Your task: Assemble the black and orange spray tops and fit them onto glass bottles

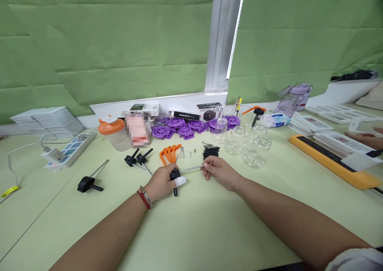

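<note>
Currently left hand (pixel 163 182) grips the black-handled tool (pixel 175 176), right hand (pixel 218 170) pinches its metal rod (pixel 191 168) tip, both forearms extended. Black box (pixel 210 111) reads "CUP HOLDER".

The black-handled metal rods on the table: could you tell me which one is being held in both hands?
It is the black-handled rod at centre: the left hand grips its black handle, the right hand its shaft tip. The pair of rods and the lone rod further left lie untouched.
</note>
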`<state>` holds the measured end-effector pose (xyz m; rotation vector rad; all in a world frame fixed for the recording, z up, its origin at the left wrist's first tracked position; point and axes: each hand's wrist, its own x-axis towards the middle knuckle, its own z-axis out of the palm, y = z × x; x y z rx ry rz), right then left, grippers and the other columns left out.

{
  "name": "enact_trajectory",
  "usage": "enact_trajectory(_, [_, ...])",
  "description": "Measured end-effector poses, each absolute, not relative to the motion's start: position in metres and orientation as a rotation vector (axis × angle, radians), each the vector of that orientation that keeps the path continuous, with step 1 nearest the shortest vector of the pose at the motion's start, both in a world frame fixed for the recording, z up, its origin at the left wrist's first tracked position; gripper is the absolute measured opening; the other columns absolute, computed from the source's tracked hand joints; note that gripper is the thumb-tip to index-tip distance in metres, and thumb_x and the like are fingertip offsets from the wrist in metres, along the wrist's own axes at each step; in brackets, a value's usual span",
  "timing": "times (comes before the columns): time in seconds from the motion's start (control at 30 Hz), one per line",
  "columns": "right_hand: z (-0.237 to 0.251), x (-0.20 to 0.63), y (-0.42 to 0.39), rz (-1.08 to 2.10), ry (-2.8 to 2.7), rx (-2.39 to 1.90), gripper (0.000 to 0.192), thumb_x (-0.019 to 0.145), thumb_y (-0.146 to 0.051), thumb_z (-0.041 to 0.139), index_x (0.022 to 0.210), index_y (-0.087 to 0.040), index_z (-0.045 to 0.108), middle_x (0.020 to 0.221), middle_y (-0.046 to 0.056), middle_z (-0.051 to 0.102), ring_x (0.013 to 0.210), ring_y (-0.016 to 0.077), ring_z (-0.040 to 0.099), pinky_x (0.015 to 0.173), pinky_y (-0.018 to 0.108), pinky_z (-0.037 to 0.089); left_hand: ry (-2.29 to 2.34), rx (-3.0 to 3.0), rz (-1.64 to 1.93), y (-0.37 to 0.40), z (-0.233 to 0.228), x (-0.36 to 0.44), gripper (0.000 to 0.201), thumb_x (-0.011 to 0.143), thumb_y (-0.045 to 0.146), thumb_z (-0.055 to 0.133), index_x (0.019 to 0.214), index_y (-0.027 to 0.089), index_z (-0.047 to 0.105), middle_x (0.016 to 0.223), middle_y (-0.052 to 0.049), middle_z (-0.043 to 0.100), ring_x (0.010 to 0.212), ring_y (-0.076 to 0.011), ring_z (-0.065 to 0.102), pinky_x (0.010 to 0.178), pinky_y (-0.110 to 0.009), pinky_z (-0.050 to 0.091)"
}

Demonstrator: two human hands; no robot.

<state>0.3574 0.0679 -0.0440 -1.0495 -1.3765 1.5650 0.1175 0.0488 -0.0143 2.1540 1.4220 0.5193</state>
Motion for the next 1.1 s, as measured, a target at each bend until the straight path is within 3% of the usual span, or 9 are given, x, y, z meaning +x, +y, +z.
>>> enact_trajectory(0.37, [-0.0404,0.3565,0.0662,1.539,-1.395,-1.093,0.037,0.081,-0.052,0.053,0.075,-0.015,0.054,0.066,0.002,0.059,0.056,0.0113,0.055,0.061,0.029,0.044,1.396,2.132,0.562,0.0494,-0.0157,0.1176,0.039,0.075,0.056,0.055,0.084,0.018,0.056,0.069,0.001,0.054,0.062,-0.0137,0.047,0.055,-0.024,0.036])
enact_trajectory(0.57, [-0.0446,0.3583,0.0664,1.556,-1.374,-1.016,0.030,0.076,-0.045,0.063,0.083,-0.018,0.053,0.077,0.003,0.061,0.061,0.0119,0.056,0.062,0.029,0.046,1.389,2.121,0.570,0.0486,-0.0157,0.1172,0.039,0.074,0.055,0.055,0.084,0.018,0.056,0.069,0.001,0.054,0.061,-0.0135,0.046,0.056,-0.024,0.036])
enact_trajectory(1.1, [-0.0380,0.3549,0.0653,1.523,-1.409,-1.115,0.037,0.080,-0.052,0.055,0.074,-0.016,0.053,0.064,0.001,0.058,0.055,0.0110,0.055,0.061,0.029,0.044,1.402,2.118,0.568,0.0501,-0.0166,0.1167,0.041,0.073,0.057,0.055,0.084,0.018,0.057,0.069,0.001,0.056,0.061,-0.0137,0.047,0.056,-0.024,0.036])
